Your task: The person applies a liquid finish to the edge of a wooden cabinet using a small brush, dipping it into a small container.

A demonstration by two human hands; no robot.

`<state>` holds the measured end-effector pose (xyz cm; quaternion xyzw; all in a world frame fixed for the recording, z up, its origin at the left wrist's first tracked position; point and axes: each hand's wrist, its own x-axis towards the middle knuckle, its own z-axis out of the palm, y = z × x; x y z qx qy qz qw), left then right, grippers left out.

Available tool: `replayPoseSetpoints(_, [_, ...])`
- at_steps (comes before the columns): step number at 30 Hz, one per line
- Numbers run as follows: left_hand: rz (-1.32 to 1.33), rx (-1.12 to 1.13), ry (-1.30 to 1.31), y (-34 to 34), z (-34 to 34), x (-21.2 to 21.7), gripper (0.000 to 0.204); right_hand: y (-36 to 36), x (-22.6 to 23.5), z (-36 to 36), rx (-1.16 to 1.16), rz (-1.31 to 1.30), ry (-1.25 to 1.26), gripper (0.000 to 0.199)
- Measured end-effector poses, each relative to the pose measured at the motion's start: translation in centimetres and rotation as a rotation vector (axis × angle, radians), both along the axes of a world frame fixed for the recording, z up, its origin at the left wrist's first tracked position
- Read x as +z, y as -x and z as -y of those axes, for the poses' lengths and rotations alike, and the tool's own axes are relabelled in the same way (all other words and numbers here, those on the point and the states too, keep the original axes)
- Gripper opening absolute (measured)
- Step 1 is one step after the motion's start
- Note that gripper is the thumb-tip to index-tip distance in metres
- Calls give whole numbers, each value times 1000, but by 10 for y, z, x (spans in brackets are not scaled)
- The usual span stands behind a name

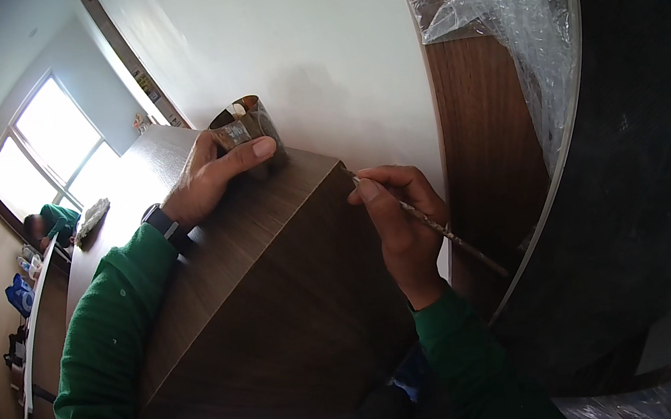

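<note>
My left hand (212,176) is wrapped round a stained, open-topped cup (252,126) that stands on the brown wood-grain cabinet top (223,245) close to the white wall. In my right hand (404,225) is a thin, paint-spotted brush (460,247), pinched between thumb and fingers. Its tip meets the far right corner of the cabinet, while the handle slants down to the right. The bristles are mostly hidden by my fingers and the dark corner. What the cup contains cannot be made out.
A white panel (281,34) rises behind the cabinet. To the right, clear plastic sheeting (511,15) hangs over a brown wood panel (480,99) beside a large dark surface (652,159). A crumpled pale cloth (93,220) lies at the far left, near another person (57,223) in green.
</note>
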<state>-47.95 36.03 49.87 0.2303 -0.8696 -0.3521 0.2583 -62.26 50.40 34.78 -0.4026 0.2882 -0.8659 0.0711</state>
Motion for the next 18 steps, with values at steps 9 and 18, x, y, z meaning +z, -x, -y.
replayPoseSetpoints(9, [16, -70, -6, 2, -7, 5, 66, 2, 1, -2, -20, -36, -4, 9])
replayPoseSetpoints(18, [18, -31, -4, 2, -3, 3, 73, 4, -4, -1, 5, 7, 21, 10])
